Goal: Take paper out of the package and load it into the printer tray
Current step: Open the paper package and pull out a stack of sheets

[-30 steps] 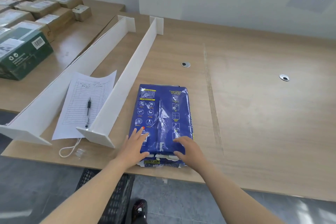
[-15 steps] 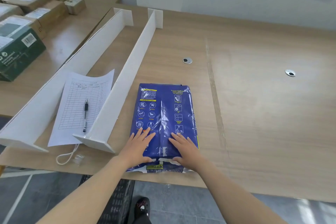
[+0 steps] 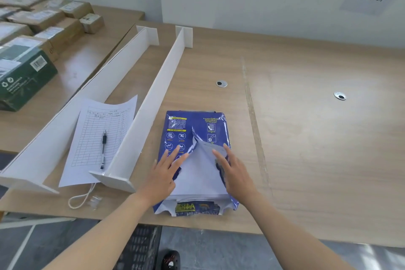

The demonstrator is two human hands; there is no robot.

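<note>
A blue paper package [image 3: 188,129] lies flat near the front edge of the wooden table [image 3: 306,138]. Its wrapper is split along the middle seam, and white paper [image 3: 198,173] shows in a wedge-shaped gap. My left hand [image 3: 164,173] presses the left flap outward with its fingers spread. On the other side my right hand [image 3: 232,169] pushes the right flap away, fingers straight. Neither hand closes around anything. No printer is in view.
Two long white dividers [image 3: 151,105] run away from me left of the package. Between them lie a printed form [image 3: 100,138] and a pen [image 3: 103,149]. Cardboard boxes [image 3: 43,19] and a green box [image 3: 24,76] sit far left. A black crate [image 3: 140,247] is under the table edge.
The wrapper has split open along its middle seam. My hands have slid apart, spreading the flaps and baring the white paper.
</note>
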